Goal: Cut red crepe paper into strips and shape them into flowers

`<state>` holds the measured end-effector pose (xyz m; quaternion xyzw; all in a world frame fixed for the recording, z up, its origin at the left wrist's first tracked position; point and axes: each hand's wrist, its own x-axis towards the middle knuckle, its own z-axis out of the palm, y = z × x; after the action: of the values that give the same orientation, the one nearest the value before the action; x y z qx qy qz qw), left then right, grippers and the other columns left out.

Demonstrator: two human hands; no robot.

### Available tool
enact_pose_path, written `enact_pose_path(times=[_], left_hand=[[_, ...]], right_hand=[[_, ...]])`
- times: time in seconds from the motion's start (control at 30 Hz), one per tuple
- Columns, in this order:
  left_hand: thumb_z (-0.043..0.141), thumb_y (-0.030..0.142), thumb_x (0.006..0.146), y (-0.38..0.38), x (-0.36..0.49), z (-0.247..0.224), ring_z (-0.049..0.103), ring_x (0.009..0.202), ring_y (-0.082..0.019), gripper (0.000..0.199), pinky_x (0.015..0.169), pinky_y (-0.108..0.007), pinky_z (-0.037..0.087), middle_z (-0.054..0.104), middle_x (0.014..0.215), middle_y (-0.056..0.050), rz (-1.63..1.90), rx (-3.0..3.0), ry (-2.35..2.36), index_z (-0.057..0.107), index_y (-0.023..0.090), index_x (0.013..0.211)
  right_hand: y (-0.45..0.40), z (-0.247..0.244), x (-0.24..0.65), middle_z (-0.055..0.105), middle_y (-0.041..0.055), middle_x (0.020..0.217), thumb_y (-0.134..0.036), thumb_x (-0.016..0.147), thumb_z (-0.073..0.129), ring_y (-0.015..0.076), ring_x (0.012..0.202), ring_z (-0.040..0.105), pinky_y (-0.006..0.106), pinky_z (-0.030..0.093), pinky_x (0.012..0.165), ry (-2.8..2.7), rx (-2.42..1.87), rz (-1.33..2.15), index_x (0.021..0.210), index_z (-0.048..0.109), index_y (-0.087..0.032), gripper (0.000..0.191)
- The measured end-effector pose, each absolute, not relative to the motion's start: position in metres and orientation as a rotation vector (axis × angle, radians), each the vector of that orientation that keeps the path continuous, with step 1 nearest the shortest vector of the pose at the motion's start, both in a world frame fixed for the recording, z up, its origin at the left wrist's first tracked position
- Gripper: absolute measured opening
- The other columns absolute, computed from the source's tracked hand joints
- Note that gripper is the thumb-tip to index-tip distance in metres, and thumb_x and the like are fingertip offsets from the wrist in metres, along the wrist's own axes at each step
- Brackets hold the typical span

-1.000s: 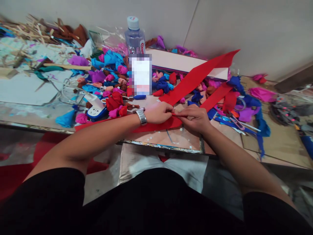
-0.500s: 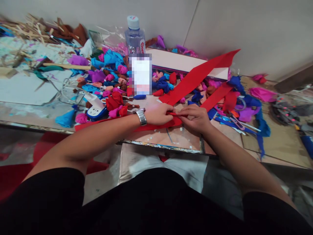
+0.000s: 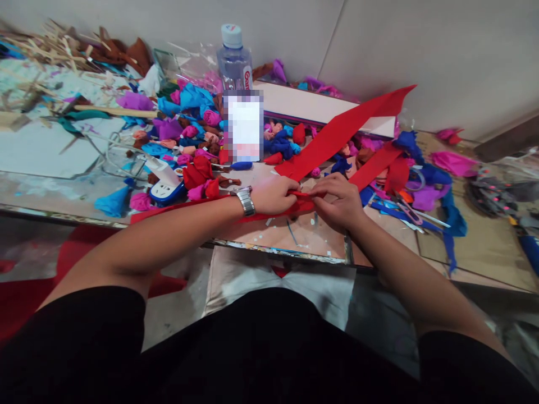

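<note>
My left hand [image 3: 275,196], with a metal watch [image 3: 246,201] on its wrist, pinches a folded red strip [image 3: 304,203] close to the table's front edge. Just right of it, my right hand [image 3: 337,200] has thumb and fingers closed on the same strip. The strip's left part runs out under my left forearm. Behind the hands, a wide red strip [image 3: 337,137] slants up to the right over a long white box [image 3: 309,104]. Another red piece [image 3: 374,165] lies to the right of it.
Crumpled colourful rosettes [image 3: 197,101] crowd the table's middle. A bottle [image 3: 236,62] and a blurred-out upright object stand at the back. On the left are a white power socket [image 3: 166,188], cable and wooden sticks [image 3: 63,47]; scissors [image 3: 408,210] lie at right.
My right hand's fingers have lifted and spread slightly, and the red strip between the hands is more stretched out. The view has shifted a little.
</note>
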<state>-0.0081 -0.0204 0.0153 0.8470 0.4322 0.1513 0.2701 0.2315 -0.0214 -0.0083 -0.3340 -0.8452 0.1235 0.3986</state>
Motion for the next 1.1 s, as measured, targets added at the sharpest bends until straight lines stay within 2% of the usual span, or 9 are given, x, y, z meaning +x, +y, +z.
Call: enact_pose_path(times=[0.13, 0.27, 0.4, 0.53, 0.63, 0.77, 0.93, 1.1], left_hand=[[0.055, 0.033, 0.091, -0.021, -0.008, 0.017, 0.059, 0.068, -0.017, 0.027, 0.065, -0.031, 0.037, 0.073, 0.079, -0.005, 0.418, 2.259, 1.127, 0.078, 0.018, 0.095], [0.05, 0.044, 0.099, -0.021, -0.006, 0.017, 0.056, 0.068, -0.015, 0.037, 0.065, -0.03, 0.035, 0.071, 0.079, -0.005, 0.459, 2.252, 1.089, 0.074, 0.017, 0.09], [0.051, 0.041, 0.099, -0.022, -0.006, 0.018, 0.055, 0.068, -0.015, 0.034, 0.066, -0.03, 0.034, 0.068, 0.077, -0.004, 0.446, 2.231, 1.121, 0.071, 0.016, 0.089], [0.058, 0.05, 0.096, -0.024, -0.006, 0.018, 0.062, 0.073, -0.018, 0.036, 0.067, -0.03, 0.037, 0.073, 0.086, -0.006, 0.416, 2.278, 1.125, 0.072, 0.017, 0.1], [0.056, 0.047, 0.098, -0.025, -0.006, 0.015, 0.066, 0.078, -0.021, 0.035, 0.066, -0.032, 0.037, 0.076, 0.093, -0.008, 0.452, 2.404, 1.114, 0.073, 0.018, 0.107], [0.048, 0.044, 0.104, -0.027, -0.006, 0.01, 0.068, 0.08, -0.022, 0.039, 0.067, -0.033, 0.036, 0.078, 0.091, -0.009, 0.499, 2.486, 1.131, 0.076, 0.018, 0.099], [0.051, 0.045, 0.105, -0.024, -0.005, 0.006, 0.07, 0.085, -0.021, 0.038, 0.071, -0.032, 0.04, 0.08, 0.097, -0.007, 0.59, 2.453, 1.102, 0.079, 0.02, 0.106], [0.054, 0.044, 0.104, -0.022, -0.006, 0.006, 0.068, 0.078, -0.019, 0.036, 0.068, -0.031, 0.038, 0.081, 0.091, -0.006, 0.639, 2.42, 1.104, 0.081, 0.021, 0.104]], right_hand=[[-0.022, -0.01, 0.234, 0.083, 0.0034, 0.089, -0.023, 0.091, 0.074, 0.028, 0.097, 0.068, 0.046, 0.058, 0.087, -2.164, -0.874, 0.312, 0.093, 0.083, -0.03, 0.012], [-0.022, -0.009, 0.234, 0.083, 0.0042, 0.087, -0.026, 0.092, 0.075, 0.0277, 0.095, 0.067, 0.046, 0.057, 0.086, -2.194, -0.849, 0.309, 0.093, 0.084, -0.029, 0.01], [-0.02, -0.009, 0.235, 0.083, 0.0038, 0.089, -0.028, 0.092, 0.077, 0.0273, 0.095, 0.067, 0.045, 0.058, 0.085, -2.208, -0.823, 0.282, 0.095, 0.084, -0.029, 0.007], [-0.019, -0.011, 0.238, 0.083, 0.0038, 0.091, -0.031, 0.093, 0.078, 0.0269, 0.095, 0.068, 0.045, 0.058, 0.084, -2.186, -0.856, 0.286, 0.097, 0.084, -0.028, 0.008], [-0.02, -0.012, 0.238, 0.082, 0.0043, 0.093, -0.032, 0.092, 0.079, 0.0274, 0.097, 0.069, 0.045, 0.058, 0.084, -2.162, -0.905, 0.307, 0.097, 0.084, -0.028, 0.008], [-0.022, -0.011, 0.236, 0.082, 0.0046, 0.089, -0.03, 0.092, 0.078, 0.0273, 0.096, 0.068, 0.045, 0.058, 0.083, -2.144, -0.919, 0.307, 0.095, 0.083, -0.027, 0.007], [-0.022, -0.01, 0.235, 0.08, 0.006, 0.088, -0.032, 0.093, 0.077, 0.0275, 0.095, 0.068, 0.045, 0.057, 0.082, -2.144, -0.908, 0.328, 0.094, 0.083, -0.026, 0.008], [-0.021, -0.012, 0.237, 0.08, 0.0064, 0.089, -0.035, 0.094, 0.077, 0.0286, 0.097, 0.068, 0.046, 0.057, 0.083, -2.168, -0.91, 0.337, 0.093, 0.082, -0.026, 0.01]])
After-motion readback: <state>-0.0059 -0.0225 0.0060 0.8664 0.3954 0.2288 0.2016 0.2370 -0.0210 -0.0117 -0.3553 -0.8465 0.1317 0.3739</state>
